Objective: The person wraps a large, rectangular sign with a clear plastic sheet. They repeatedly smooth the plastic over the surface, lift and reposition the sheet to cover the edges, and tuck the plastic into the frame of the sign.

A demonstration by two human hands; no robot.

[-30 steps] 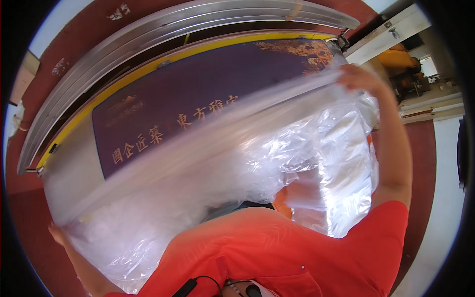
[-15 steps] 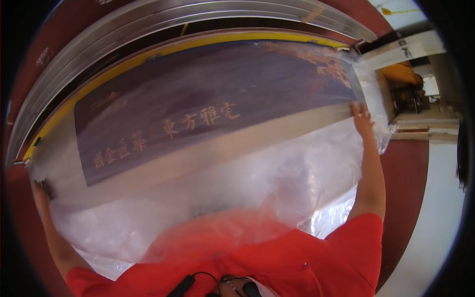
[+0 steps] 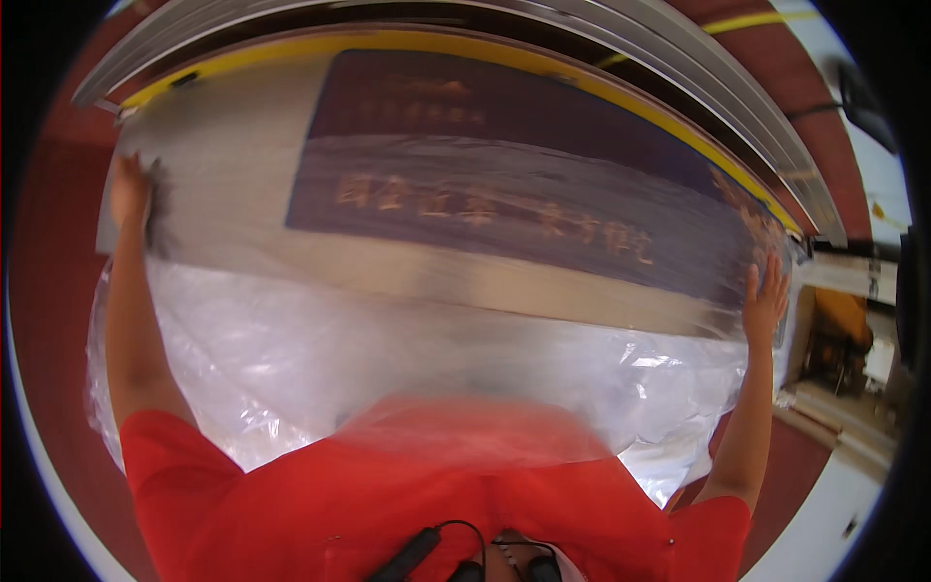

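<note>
A long beige panel lies before me, with a dark purple printed area bearing gold lettering and gold leaf-like decoration at the right. Clear plastic film covers the panel and bunches in shiny folds along its near side, reaching up against my red shirt. Toward the panel's left end, my left hand rests on the film, its fingers blurred but seemingly stretched out. My right hand lies flat on the film near the right end, fingers spread.
A yellow strip runs along the panel's far edge, with curved-looking metal rails beyond it. The floor is dark red with white areas. On the right are a pale frame and an orange object. A black cord hangs at my chest.
The view has turned, so the panel's left end now sits higher and its right end lower. Both hands stay at the ends of the film-covered panel.
</note>
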